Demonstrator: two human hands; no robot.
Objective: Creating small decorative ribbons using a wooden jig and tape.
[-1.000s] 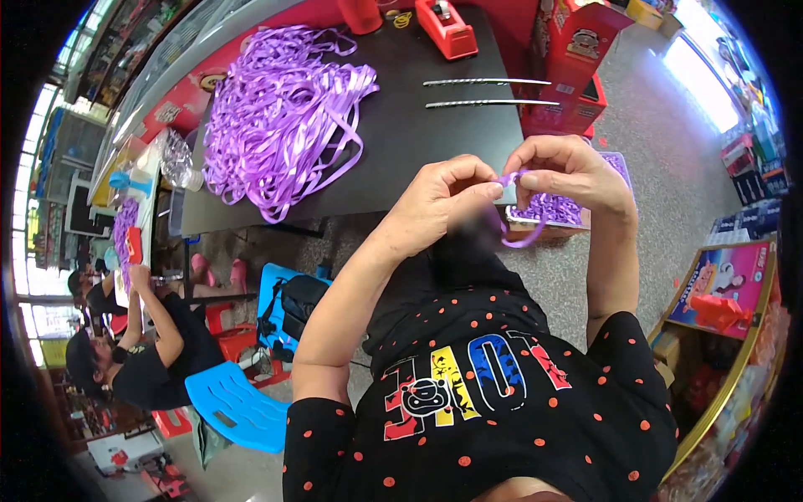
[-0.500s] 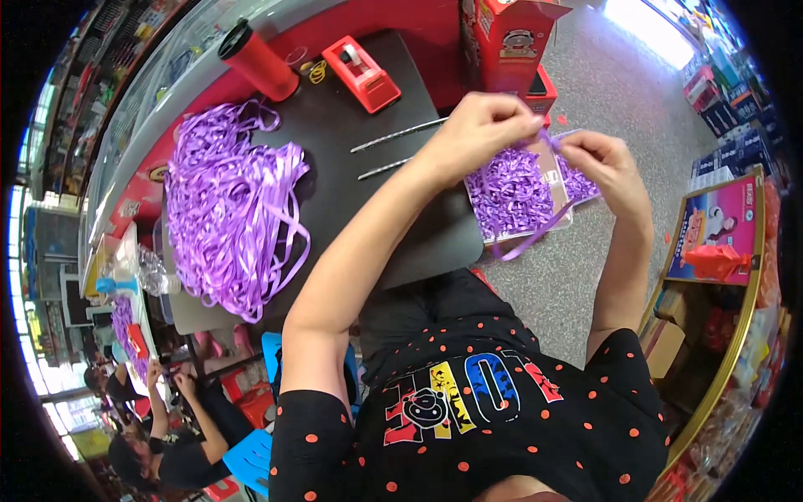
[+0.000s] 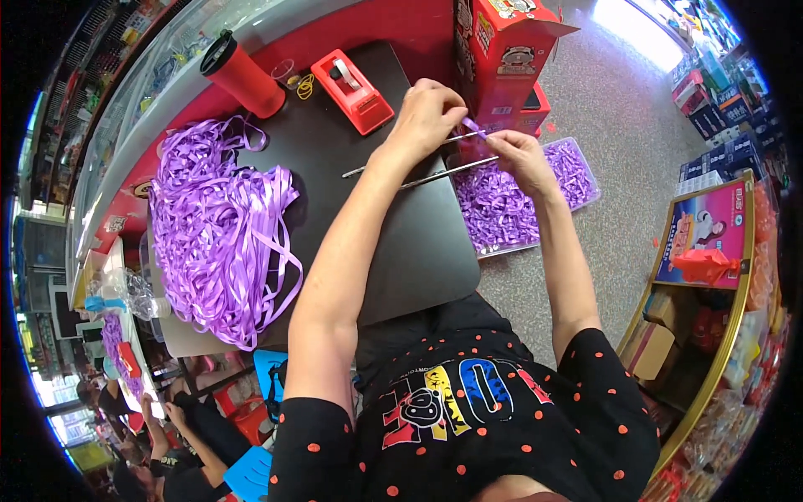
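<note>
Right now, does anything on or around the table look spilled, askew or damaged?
A small red scrap lies on the floor near the red boxes, as if dropped. The purple ribbon heap looks tangled, but no damage stands out.

A ribbon heap lies on the table, left of two rods.

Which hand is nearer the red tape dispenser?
Left. The left hand is just right of the tape dispenser; the right hand is farther right, past the edge of the table.

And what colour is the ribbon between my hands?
Purple; the ribbon shows in the head view.
</note>
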